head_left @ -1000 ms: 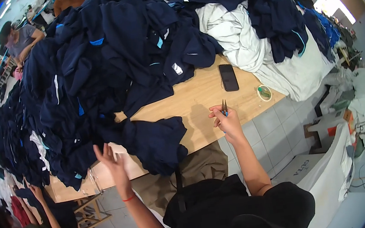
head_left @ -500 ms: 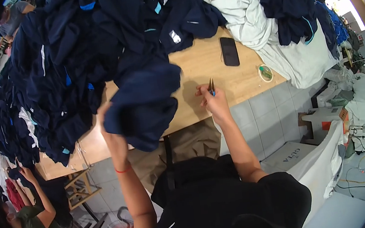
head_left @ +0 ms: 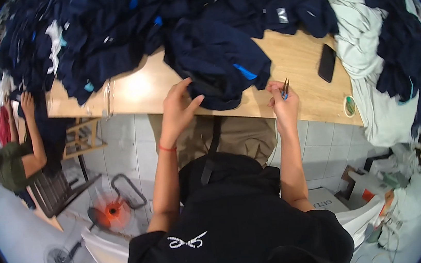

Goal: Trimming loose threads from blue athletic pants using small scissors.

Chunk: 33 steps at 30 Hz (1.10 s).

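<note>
A dark navy garment (head_left: 218, 63) with a blue trim lies bunched on the wooden table (head_left: 138, 90), right in front of me. My left hand (head_left: 179, 109) rests on its near edge, fingers spread and pinching the cloth. My right hand (head_left: 282, 100) is closed around small thread snips (head_left: 285, 87), their tips pointing up, just right of the garment near the table's front edge.
A big heap of navy clothes (head_left: 121, 32) covers the back of the table, with pale garments (head_left: 368, 61) at the right. A black phone (head_left: 327, 63) and a small tape roll (head_left: 350, 105) lie on the wood. Another person (head_left: 10, 154) sits at the left. A fan (head_left: 110, 210) stands on the floor.
The navy garment that my left hand held up has been laid down on the table in front of me. My right hand with the snips has stayed near the table edge.
</note>
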Tool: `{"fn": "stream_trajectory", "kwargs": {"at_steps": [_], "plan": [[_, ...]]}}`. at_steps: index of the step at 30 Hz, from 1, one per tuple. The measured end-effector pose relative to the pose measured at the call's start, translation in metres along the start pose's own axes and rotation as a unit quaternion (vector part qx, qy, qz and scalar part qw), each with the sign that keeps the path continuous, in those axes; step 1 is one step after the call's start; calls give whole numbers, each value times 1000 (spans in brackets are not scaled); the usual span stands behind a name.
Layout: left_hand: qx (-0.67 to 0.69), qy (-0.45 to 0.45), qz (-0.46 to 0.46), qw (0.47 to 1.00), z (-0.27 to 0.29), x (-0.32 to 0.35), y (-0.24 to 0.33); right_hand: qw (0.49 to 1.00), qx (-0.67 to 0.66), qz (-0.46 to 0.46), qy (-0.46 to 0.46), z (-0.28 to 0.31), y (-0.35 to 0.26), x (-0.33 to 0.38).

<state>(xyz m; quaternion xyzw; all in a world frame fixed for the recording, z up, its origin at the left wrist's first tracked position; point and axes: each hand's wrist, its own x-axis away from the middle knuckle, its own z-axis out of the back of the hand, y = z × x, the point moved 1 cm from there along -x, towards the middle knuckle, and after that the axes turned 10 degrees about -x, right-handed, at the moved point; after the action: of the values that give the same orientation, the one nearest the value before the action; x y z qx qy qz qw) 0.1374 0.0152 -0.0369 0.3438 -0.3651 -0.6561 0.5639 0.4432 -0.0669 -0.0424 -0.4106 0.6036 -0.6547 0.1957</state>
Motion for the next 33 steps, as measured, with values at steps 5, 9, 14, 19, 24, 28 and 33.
{"fn": "stream_trajectory", "kwargs": {"at_steps": [5, 9, 14, 19, 24, 28, 33], "plan": [[-38, 70, -10, 997, 0, 1, 1, 995, 55, 54, -60, -40, -13, 16], [42, 81, 58, 994, -12, -15, -12, 970, 137, 140, -142, -72, 21, 14], [15, 77, 51, 996, -4, 11, 0, 940, 232, 218, -123, -71, 4, 30], [-196, 172, -31, 965, 6, 24, 12, 931, 287, 161, -156, -69, -3, 36], [-238, 26, -245, 939, 0, -1, 44, 967, 160, 183, -79, -71, -2, 40], [-139, 75, -219, 963, -19, 14, 11, 996, -75, 42, 14, -55, -5, 38], [-114, 11, -174, 978, -13, 38, 10, 934, -320, -155, -30, -41, -23, 33]]}}
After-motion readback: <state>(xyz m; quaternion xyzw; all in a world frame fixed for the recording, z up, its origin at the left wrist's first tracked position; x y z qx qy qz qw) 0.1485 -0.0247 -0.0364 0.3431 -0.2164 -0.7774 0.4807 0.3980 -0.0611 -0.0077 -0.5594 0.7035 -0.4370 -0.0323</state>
